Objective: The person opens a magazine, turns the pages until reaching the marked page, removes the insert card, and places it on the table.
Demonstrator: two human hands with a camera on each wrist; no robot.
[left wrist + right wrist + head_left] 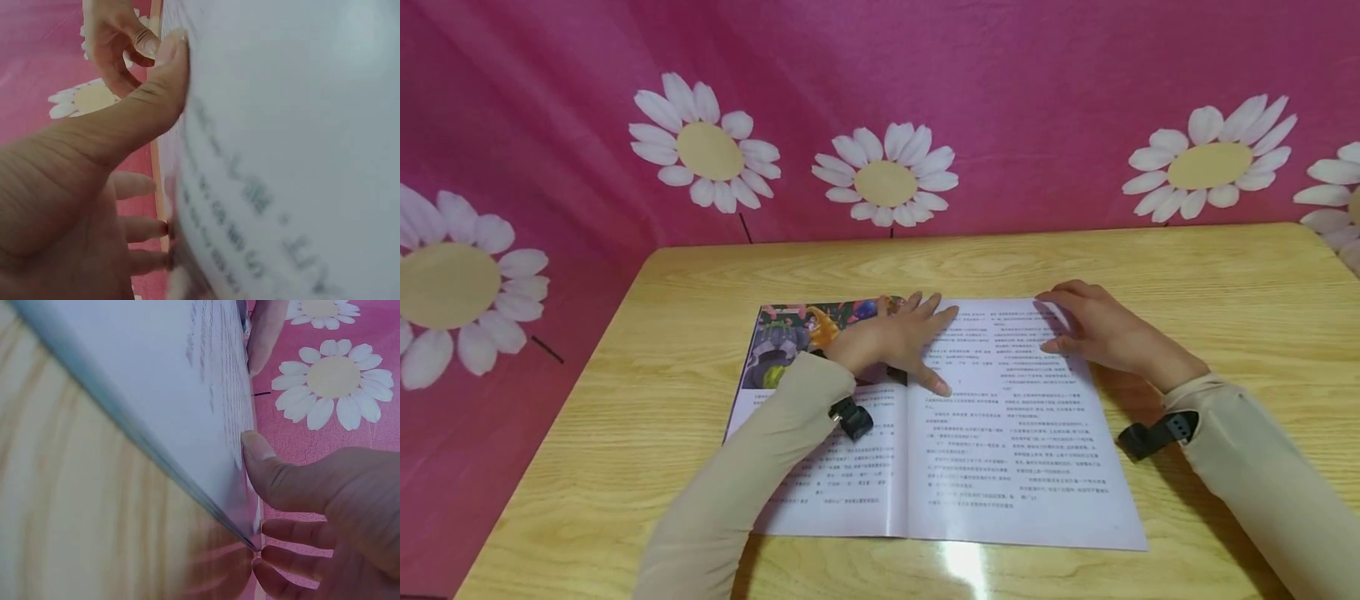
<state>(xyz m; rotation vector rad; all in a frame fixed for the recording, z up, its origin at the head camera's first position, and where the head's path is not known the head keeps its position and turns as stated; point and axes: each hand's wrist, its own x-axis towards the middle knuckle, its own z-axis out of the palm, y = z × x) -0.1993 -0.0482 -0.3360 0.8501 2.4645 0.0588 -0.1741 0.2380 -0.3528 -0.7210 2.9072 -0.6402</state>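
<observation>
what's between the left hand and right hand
The head view shows part of the printed right-hand page of the open magazine between the left hand and right hand; no separate object lies there.

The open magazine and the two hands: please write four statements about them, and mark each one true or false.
1. The magazine lies open on the table. True.
2. The left hand is clenched into a fist. False: its fingers are spread over the magazine.
3. The right hand is at the upper outer corner of the right page. True.
4. The colourful picture is on the right page. False: it is on the left page.
</observation>
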